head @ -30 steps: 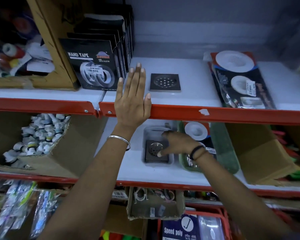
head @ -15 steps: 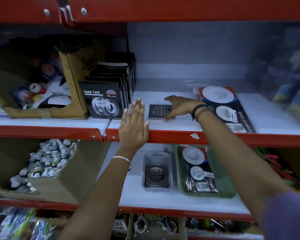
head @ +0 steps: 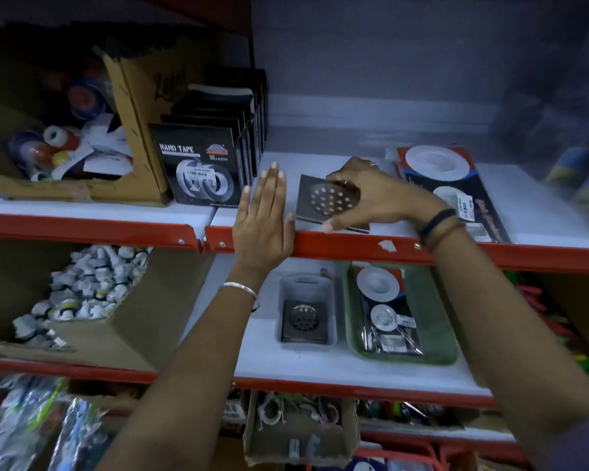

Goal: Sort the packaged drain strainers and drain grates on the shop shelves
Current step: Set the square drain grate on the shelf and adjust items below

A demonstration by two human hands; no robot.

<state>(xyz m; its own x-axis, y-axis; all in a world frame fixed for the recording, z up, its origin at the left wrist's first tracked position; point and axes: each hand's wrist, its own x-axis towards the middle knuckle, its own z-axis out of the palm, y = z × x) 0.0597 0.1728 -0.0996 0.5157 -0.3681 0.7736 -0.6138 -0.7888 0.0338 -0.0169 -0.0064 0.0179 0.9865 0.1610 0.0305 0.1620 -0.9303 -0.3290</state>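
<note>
A dark square drain grate [head: 323, 202] with round holes is tilting under the right hand [head: 371, 195], whose fingers [head: 342, 180] are clamping its edges; the left hand [head: 264, 219] is lying flat, fingers together, just beside it.

left hand [head: 264, 219]: flat, fingers straight | right hand [head: 371, 195]: fingers curled, gripping

Dark square grate [head: 323, 202] with round perforations, red shelf edge [head: 354, 248], green tray [head: 436, 338], black tape boxes [head: 198, 168], white strainers [head: 437, 159].

Counted two square drain grates [head: 327, 202] [head: 303, 319], two packaged strainer cards [head: 453, 188] [head: 386, 311], two hands [head: 264, 215] [head: 371, 195].
</note>
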